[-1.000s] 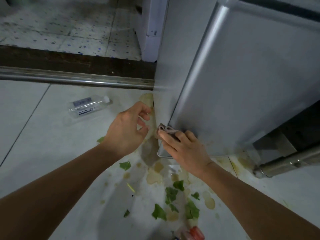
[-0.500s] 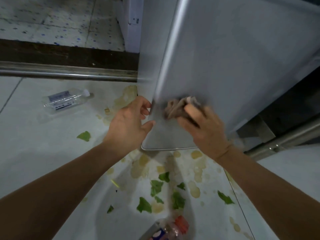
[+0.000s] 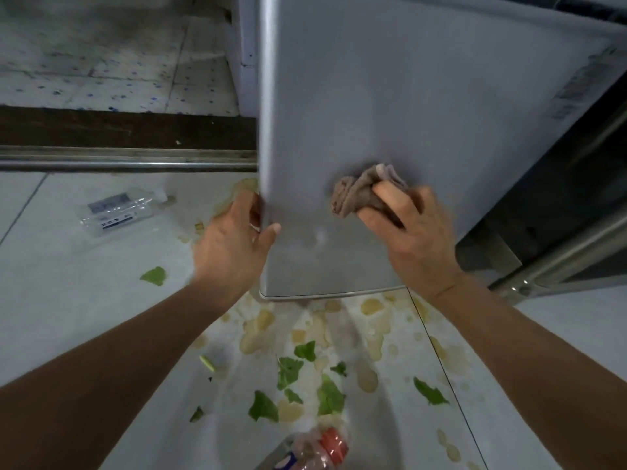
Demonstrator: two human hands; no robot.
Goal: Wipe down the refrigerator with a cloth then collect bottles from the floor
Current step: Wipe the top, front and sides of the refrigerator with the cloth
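Brown cloth [image 3: 359, 195] is bunching under my right hand [image 3: 403, 232] fingers against the refrigerator door [image 3: 407, 106]; left hand [image 3: 234, 239] is gripping its edge; unwiped panel is lying above.

Refrigerator door [image 3: 424, 130]: grey, smooth metal-look panel with a rounded left edge; seen from above, its lower edge hangs just over the stained floor; a pale label sits near its right edge.
Cloth [image 3: 359, 195]: brownish-grey, crumpled into a wad, pressed against the lower part of the door face.
Clear bottle [image 3: 118, 212]: transparent plastic with a white cap and a white-and-blue label, lying on its side on the pale tiles to the left of the door, well apart from it.
Red-capped bottle [image 3: 312, 449]: clear plastic with a red end and coloured label, lying on the floor at the bottom edge of view, partly cut off.
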